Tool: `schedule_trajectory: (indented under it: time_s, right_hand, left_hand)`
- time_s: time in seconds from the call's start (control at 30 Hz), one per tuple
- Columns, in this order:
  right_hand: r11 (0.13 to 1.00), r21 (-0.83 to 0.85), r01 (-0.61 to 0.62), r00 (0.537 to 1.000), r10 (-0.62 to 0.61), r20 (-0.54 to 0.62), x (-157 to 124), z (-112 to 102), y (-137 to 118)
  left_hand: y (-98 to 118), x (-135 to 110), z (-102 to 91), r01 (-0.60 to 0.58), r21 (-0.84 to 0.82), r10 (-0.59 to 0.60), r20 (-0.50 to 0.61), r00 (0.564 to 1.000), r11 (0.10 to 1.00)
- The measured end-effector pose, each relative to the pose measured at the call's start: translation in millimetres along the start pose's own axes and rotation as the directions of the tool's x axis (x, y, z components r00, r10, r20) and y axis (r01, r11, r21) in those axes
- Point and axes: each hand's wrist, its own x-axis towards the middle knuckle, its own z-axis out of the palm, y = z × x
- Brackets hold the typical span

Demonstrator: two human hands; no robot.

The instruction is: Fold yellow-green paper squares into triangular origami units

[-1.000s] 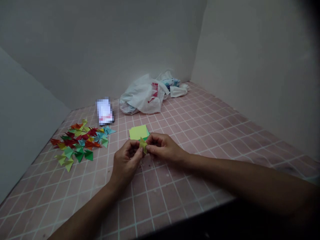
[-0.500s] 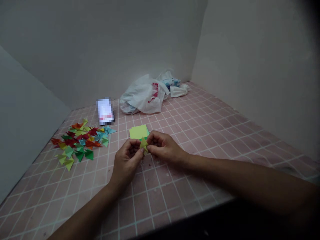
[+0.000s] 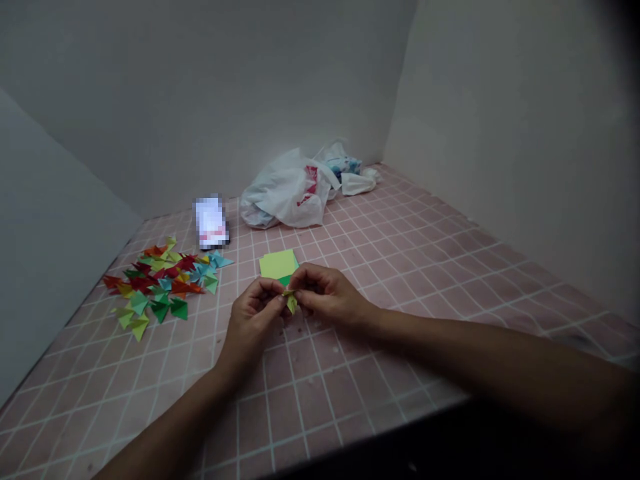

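Both my hands pinch a small yellow-green folded paper piece (image 3: 291, 300) above the pink tiled surface (image 3: 345, 393). Part of the paper is hidden by my fingers. My left hand (image 3: 251, 319) holds it from the left, and my right hand (image 3: 326, 295) holds it from the right. Just beyond my right fingers lies a stack of yellow-green paper squares (image 3: 278, 265), with a darker green sheet showing beneath. To the left spreads a pile of small folded paper triangles (image 3: 160, 281) in red, green, yellow and blue.
A blurred rectangular packet (image 3: 211, 223) stands beyond the triangles. A white plastic bag (image 3: 285, 193) and a crumpled white and blue bundle (image 3: 345, 172) lie at the back against the grey wall (image 3: 200, 107). Another grey wall (image 3: 500, 133) rises on the right.
The yellow-green piece has changed shape between my fingers, from a wider upright point to a tighter fold hanging lower. My hands have drawn slightly closer together.
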Motion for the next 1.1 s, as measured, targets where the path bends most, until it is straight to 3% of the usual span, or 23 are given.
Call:
schedule_trajectory:
  time_s: [0.17, 0.3, 0.4, 0.53, 0.7, 0.8, 0.93, 1.1]
  right_hand:
    - [0.998, -0.049, 0.039, 0.999, -0.038, 0.013, -1.2, -3.0, 3.7]
    - [0.985, -0.128, 0.119, 0.993, -0.117, 0.028, -2.1, -3.4, 5.6]
    - [0.982, -0.113, 0.150, 0.988, -0.146, 0.042, -2.7, -2.5, 2.8]
    - [0.994, -0.048, 0.095, 0.995, -0.094, 0.038, -3.0, -2.3, -2.8]
    - [0.989, -0.141, 0.030, 0.999, -0.025, 0.034, -3.6, -2.2, -4.9]
    - [0.977, -0.203, 0.072, 0.997, -0.070, 0.015, -4.3, -1.2, -5.8]
    - [0.957, -0.256, 0.139, 0.989, -0.145, -0.003, -4.6, -0.9, -5.9]
    - [0.947, -0.288, 0.140, 0.989, -0.148, -0.007, -4.0, -1.3, -3.9]
  left_hand:
    - [-4.7, 0.4, -4.2, 0.024, -0.073, -0.023, 0.015, 1.000, 0.997]
    - [-1.8, 0.5, -2.7, -0.028, -0.059, 0.027, -0.016, 1.000, 0.998]
    - [1.2, 0.2, 0.6, -0.102, 0.016, 0.102, -0.049, 0.994, 0.995]
    - [1.4, -2.4, 2.0, -0.225, 0.201, 0.249, -0.109, 0.962, 0.954]
    - [-1.0, -5.8, -0.2, -0.349, 0.407, 0.409, -0.067, 0.910, 0.844]
    - [-1.9, -5.9, -0.7, -0.326, 0.397, 0.389, -0.087, 0.917, 0.858]
    - [-1.2, -4.0, -0.8, -0.225, 0.308, 0.257, -0.070, 0.964, 0.925]
    - [0.3, -3.1, -2.0, -0.225, 0.392, 0.257, -0.030, 0.966, 0.892]
